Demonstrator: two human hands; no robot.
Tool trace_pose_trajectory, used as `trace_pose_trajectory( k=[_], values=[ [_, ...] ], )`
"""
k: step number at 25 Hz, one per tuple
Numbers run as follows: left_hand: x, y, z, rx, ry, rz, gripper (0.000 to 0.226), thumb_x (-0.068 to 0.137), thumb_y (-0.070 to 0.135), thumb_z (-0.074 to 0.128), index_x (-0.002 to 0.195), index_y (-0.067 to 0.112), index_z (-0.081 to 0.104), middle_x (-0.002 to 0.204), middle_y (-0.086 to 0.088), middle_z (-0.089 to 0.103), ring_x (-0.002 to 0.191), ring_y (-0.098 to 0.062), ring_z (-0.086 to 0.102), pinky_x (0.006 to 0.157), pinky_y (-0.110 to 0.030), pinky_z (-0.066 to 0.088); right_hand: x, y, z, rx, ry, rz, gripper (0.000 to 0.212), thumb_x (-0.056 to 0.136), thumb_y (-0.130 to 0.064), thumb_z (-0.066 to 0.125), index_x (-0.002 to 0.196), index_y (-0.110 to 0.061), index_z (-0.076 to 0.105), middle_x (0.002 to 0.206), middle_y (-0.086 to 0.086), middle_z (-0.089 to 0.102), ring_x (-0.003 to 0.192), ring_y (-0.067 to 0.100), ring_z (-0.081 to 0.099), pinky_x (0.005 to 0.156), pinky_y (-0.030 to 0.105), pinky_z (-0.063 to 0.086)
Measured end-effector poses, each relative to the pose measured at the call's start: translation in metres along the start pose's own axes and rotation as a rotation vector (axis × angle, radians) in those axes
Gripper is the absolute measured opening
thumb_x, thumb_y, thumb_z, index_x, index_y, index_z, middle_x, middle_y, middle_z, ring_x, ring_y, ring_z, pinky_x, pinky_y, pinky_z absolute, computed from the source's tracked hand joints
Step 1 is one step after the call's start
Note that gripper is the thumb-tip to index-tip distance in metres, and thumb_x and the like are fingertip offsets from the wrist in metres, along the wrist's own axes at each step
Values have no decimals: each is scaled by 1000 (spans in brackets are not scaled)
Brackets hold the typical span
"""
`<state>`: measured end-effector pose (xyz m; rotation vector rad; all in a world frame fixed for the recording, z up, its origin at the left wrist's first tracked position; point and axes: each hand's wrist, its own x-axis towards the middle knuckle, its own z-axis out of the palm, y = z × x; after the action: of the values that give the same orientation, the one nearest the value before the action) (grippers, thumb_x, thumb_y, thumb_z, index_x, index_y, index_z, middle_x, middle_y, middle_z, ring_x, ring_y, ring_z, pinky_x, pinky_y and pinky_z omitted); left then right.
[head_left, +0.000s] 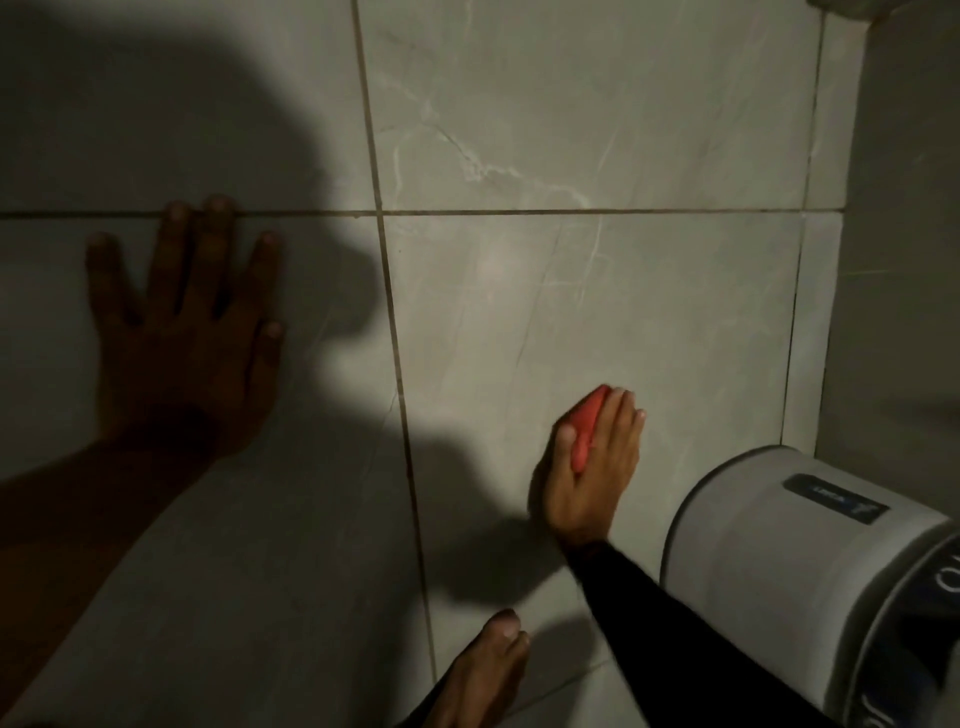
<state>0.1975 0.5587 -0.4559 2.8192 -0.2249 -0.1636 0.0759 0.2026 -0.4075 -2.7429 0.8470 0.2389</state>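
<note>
My right hand (592, 467) grips a small red scrubbing tool (586, 431) and holds it against a grey marbled floor tile (597, 291); fingers and thumb curl round it, so only its top edge shows. My left hand (187, 332) lies flat on the tiled floor in deep shadow at the left, fingers spread and straight, fingertips at a grout line (519, 212). A black sleeve covers my right forearm.
A white cylindrical container (779, 551) with a dark label lies at the lower right, close to my right arm. A bare foot (483, 675) rests on the tiles at the bottom centre. A tiled wall (904, 234) rises at the right edge. Large shadows cover the left half.
</note>
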Motion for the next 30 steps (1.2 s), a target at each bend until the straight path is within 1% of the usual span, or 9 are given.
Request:
trace_pose_trajectory(
  k=[2, 4, 8, 12, 15, 20, 24, 27, 30],
  values=[
    [-1, 0, 0, 1, 1, -9, 71, 106, 46, 27, 173, 25, 17, 183, -13, 8, 169, -40, 6, 125, -78, 4, 68, -29, -4, 14, 106, 73, 74, 106, -41, 40, 168, -4, 27, 178, 19, 22, 167, 42, 14, 132, 60, 19],
    [0, -1, 1, 13, -11, 2, 71, 106, 47, 25, 173, 25, 16, 183, -12, 6, 169, -39, 5, 126, -78, 3, 117, -73, 5, -63, 160, -135, 73, 106, -45, 40, 169, -8, 29, 178, 17, 25, 167, 41, 17, 133, 58, 20],
    [2, -1, -5, 44, -53, -29, 72, 103, 44, 29, 173, 25, 18, 183, -11, 5, 169, -40, 7, 127, -76, 3, 22, -81, 34, -189, -73, -507, 77, 108, -62, 23, 173, -26, 4, 183, -1, -7, 170, 26, -5, 138, 50, 2],
    [1, 1, -6, 64, -40, -19, 72, 104, 42, 31, 172, 25, 19, 183, -12, 8, 168, -40, 8, 127, -74, 1, 18, -28, 5, -72, -30, -224, 76, 107, -47, 36, 171, -8, 20, 181, 14, 12, 169, 37, 8, 134, 61, 14],
    [0, 1, -2, 96, -9, -1, 71, 104, 42, 31, 172, 24, 21, 183, -13, 9, 168, -40, 10, 128, -73, 2, 132, -96, 2, -19, 197, 19, 73, 105, -47, 38, 168, -11, 32, 178, 15, 29, 167, 38, 21, 132, 57, 22],
    [1, 0, 0, 102, 15, -1, 71, 103, 41, 34, 172, 25, 21, 183, -12, 10, 168, -39, 12, 128, -70, -2, 85, -159, 40, -67, 27, -545, 72, 107, -48, 38, 171, -19, 25, 180, 3, 17, 169, 32, 14, 136, 51, 12],
    [1, 4, 0, 112, 51, -10, 74, 99, 39, 43, 170, 26, 26, 181, -13, 17, 167, -39, 17, 129, -71, 2, 69, -95, 9, -12, 52, -199, 73, 105, -41, 42, 168, -7, 28, 178, 18, 25, 167, 40, 18, 134, 59, 18],
    [2, 5, 1, 126, 71, 0, 76, 98, 38, 45, 170, 27, 25, 181, -13, 18, 167, -39, 18, 129, -71, 3, 144, -162, 8, 11, 173, 18, 76, 102, -50, 35, 169, -15, 30, 178, 13, 28, 167, 37, 21, 133, 53, 19],
    [1, 4, -1, 116, 70, 3, 75, 98, 38, 46, 170, 25, 27, 181, -13, 17, 167, -39, 18, 129, -71, 4, 126, -218, 39, -28, 106, -481, 71, 106, -47, 40, 170, -18, 28, 179, 12, 26, 168, 34, 17, 136, 54, 14]
  ],
)
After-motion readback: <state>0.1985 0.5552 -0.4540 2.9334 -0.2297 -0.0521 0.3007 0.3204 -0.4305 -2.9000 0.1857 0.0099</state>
